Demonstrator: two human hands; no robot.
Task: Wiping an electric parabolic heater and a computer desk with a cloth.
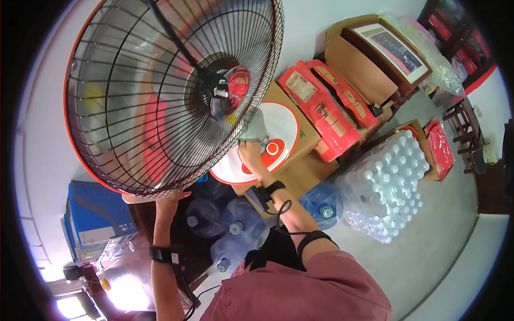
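A dish-shaped electric heater with a black wire guard and red rim (160,100) fills the upper left and middle. My right hand (251,152) grips a grey-green cloth (257,127) against the heater's round white base (283,120), beside its red control panel with a white knob (272,149). At the lower edge of the guard is my left hand (170,199), its fingers partly hidden behind the rim; whether they close on it I cannot tell. The base stands on a cardboard box (307,138).
Large blue water jugs (237,228) stand on the floor below the heater. Red-wrapped packages (321,108), a framed picture (393,48) and shrink-wrapped bottles (385,188) are to the right. Blue file folders (100,212) stand at left. A cable runs along my right arm.
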